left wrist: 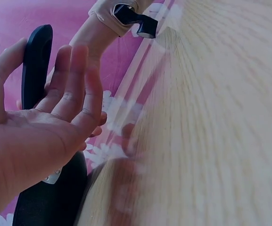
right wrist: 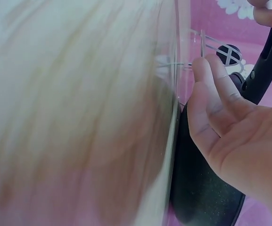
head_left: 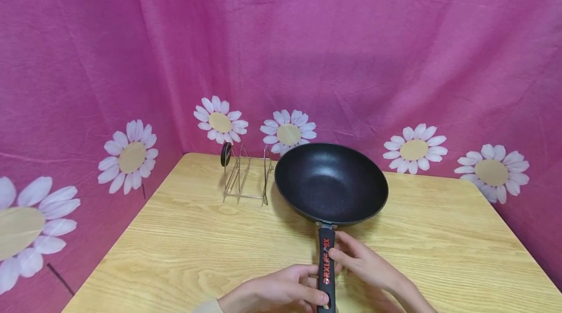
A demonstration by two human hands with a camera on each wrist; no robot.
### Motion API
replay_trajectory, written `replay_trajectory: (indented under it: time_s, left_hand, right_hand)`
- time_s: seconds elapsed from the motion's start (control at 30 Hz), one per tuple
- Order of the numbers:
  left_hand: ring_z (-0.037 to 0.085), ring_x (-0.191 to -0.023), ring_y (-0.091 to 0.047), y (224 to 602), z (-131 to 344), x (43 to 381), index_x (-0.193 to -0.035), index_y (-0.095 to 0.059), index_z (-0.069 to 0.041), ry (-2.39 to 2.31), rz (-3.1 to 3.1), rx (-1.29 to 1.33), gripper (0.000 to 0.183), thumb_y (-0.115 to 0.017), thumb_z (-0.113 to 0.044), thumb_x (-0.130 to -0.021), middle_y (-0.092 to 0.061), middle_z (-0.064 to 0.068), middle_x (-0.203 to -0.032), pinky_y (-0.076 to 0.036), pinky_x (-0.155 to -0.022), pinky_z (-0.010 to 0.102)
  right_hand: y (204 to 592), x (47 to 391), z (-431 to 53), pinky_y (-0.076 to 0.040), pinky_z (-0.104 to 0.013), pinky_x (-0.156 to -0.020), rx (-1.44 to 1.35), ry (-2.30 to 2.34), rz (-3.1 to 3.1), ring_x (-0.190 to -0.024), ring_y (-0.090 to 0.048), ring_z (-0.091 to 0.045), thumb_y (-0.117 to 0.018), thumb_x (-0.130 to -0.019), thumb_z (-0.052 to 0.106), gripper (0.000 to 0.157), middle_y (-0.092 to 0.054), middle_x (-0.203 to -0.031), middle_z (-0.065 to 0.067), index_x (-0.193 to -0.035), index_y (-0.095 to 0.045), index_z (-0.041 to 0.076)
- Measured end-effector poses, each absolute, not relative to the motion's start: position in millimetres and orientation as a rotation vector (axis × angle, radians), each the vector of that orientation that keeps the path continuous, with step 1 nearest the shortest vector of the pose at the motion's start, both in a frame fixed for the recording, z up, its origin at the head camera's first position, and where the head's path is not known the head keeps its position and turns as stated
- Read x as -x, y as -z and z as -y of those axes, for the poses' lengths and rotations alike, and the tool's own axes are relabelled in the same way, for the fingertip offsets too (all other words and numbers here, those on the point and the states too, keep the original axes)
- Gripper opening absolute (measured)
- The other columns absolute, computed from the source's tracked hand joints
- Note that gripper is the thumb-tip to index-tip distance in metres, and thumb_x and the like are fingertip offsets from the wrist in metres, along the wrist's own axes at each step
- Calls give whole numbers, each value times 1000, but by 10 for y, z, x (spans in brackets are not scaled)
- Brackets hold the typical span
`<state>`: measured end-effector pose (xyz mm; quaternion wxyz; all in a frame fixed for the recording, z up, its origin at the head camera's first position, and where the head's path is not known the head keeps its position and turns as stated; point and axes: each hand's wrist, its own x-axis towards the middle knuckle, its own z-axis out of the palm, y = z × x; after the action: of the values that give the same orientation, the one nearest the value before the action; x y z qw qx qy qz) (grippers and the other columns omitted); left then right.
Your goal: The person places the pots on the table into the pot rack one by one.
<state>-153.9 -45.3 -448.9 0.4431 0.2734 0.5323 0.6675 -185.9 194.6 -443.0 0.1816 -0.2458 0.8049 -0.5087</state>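
Note:
A black wok (head_left: 331, 184) with a speckled dark inside has its long black handle (head_left: 326, 249) pointing toward me, with red lettering along it. My left hand (head_left: 281, 289) pinches the handle near its hanging hole, thumb on top. Farther up, close to the bowl, my right hand (head_left: 371, 265) holds the handle from the right, its thumb at the edge and the other fingers partly hidden underneath. In the left wrist view the handle lies between the left thumb and fingers. The right wrist view shows the right palm (right wrist: 244, 136) beside the wok's underside (right wrist: 201, 174).
Left of the wok stands a thin metal wire rack (head_left: 244, 195), with a dark round disc (head_left: 226, 154) at its left upright. The light wood table (head_left: 184, 235) meets pink cloth hangings (head_left: 307, 59) printed with daisies at the back and left.

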Motion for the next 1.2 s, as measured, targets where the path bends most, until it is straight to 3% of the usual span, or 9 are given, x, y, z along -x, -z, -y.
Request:
replay_trajectory:
  time_s: [0.2, 0.3, 0.43, 0.53, 0.8, 1.1, 1.2]
  left_hand:
    - [2, -80, -65, 4491, 439, 1542, -145, -40, 2, -1665, -1326, -667, 53, -60, -11, -98, -68, -6, -97, -52, -72, 19]
    - [4, -85, -67, 4483, 441, 1539, -141, -42, 1, -1656, -1312, -674, 50, -61, -13, -97, -71, 22, -108, -53, -75, 21]
    - [6, -92, -67, 4473, 442, 1528, -138, -43, -2, -1646, -1293, -698, 47, -62, -15, -98, -50, 47, -127, -51, -78, 24]
    - [5, -92, -66, 4471, 444, 1527, -139, -42, -1, -1642, -1297, -711, 47, -61, -13, -98, -49, 47, -128, -50, -79, 23]
    - [2, -96, -65, 4442, 445, 1528, -143, -37, 3, -1625, -1329, -751, 48, -56, -2, -98, -44, 50, -129, -46, -97, 22]
    - [3, -94, -65, 4496, 456, 1519, -137, -37, 11, -1698, -1270, -789, 48, -60, -4, -97, -39, 56, -125, -49, -85, 19]
    - [3, -93, -65, 4515, 465, 1528, -135, -38, 11, -1713, -1253, -801, 47, -60, -4, -97, -50, 49, -120, -50, -83, 18]
  right_hand:
    - [4440, 1867, -1929, -49, -29, -56, 694, 1519, -2189, -69, -64, -12, -49, -105, 23, 42, -68, -97, -7, -136, -41, -4]
    - [4434, 1862, -1908, -45, -27, -53, 688, 1580, -2133, -60, -54, -9, -50, -105, 20, 40, -62, -85, -4, -133, -41, -6]
    - [4423, 1845, -1872, -40, -25, -51, 619, 1640, -2088, -57, -46, -7, -52, -104, 20, 44, -58, -78, 0, -136, -40, -7]
    - [4404, 1827, -1838, -39, -21, -51, 511, 1663, -2080, -56, -45, -6, -56, -102, 23, 50, -56, -77, 1, -139, -38, -6]
    - [4373, 1783, -1756, -35, -19, -51, 324, 1761, -2026, -54, -40, -5, -63, -98, 23, 58, -49, -79, 3, -140, -38, -8]
    - [4367, 1754, -1684, -32, -20, -52, 252, 1901, -1922, -54, -36, -5, -65, -95, 18, 52, -51, -80, 7, -134, -42, -9]
    - [4364, 1740, -1667, -29, -22, -51, 282, 1945, -1882, -52, -34, -4, -64, -96, 14, 46, -51, -77, 9, -130, -43, -8]
